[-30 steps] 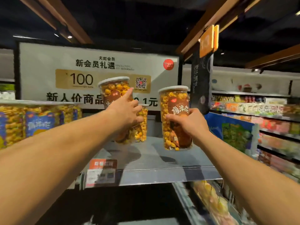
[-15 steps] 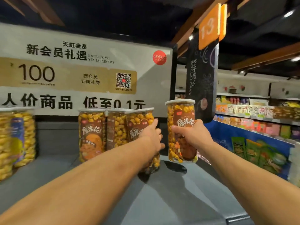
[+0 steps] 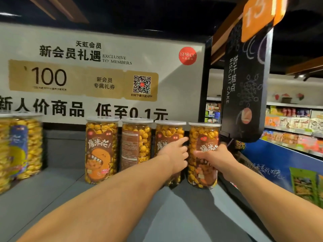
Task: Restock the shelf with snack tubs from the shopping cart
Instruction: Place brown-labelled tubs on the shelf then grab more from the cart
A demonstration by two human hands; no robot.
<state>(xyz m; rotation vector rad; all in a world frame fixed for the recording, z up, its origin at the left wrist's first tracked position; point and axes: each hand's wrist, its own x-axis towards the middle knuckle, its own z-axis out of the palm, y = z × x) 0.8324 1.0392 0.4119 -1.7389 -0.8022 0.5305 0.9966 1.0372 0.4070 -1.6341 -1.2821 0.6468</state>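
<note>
A wide white promotional banner (image 3: 104,70) with black Chinese lettering and a gold coupon panel runs along the back of the flat grey shelf (image 3: 52,198), rising from its rear edge. Off the shelf's right end a tall black chalk-style aisle sign (image 3: 244,84) hangs, reading "BISCUIT CAKE", with a blurred orange number plate (image 3: 258,16) at its top. Below that sign, past the shelf's right edge, is a blue display counter (image 3: 272,159), and far beyond it are rows of packaged goods on distant racks (image 3: 293,123).

At the shelf's left end stand clear round tubs of yellow snacks with blue labels (image 3: 21,147). Near the shelf's back, towards its right half, four clear cylindrical popcorn tubs with white lids and brown labels stand upright in a close row. The first tub (image 3: 101,149) shows a cartoon dinosaur; the second tub (image 3: 136,144) shows its printed back. Both stand free of the hands.

The third tub (image 3: 167,137) is held by the left hand (image 3: 174,154), whose fingers curl round its right side with one finger stretched up along it. The fourth tub (image 3: 203,137), nearest the shelf's right edge, is grasped by the right hand (image 3: 215,158), fingers wrapped across the label front. The two hands nearly meet between these tubs. I cannot tell whether the fourth tub's base sits fully on the shelf.
</note>
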